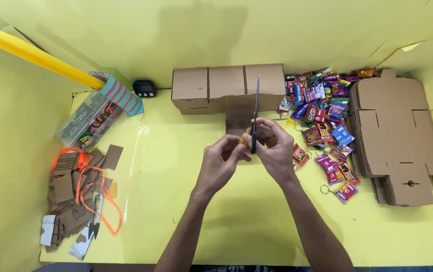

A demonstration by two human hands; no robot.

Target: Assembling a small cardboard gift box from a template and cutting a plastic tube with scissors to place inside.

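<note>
Both forearms converge mid-table; left hand (222, 157) and right hand (275, 146) meet, clamped together on upright scissors (255, 113).

Brown boxes (228, 88): three folded cartons side by side at your 12 o'clock.
Flat cartons (397, 133): stacked at 2 o'clock.
Sachets (325, 118): bright heap at 1 o'clock.
Clear tub (86, 121): lying at 10 o'clock.
</note>
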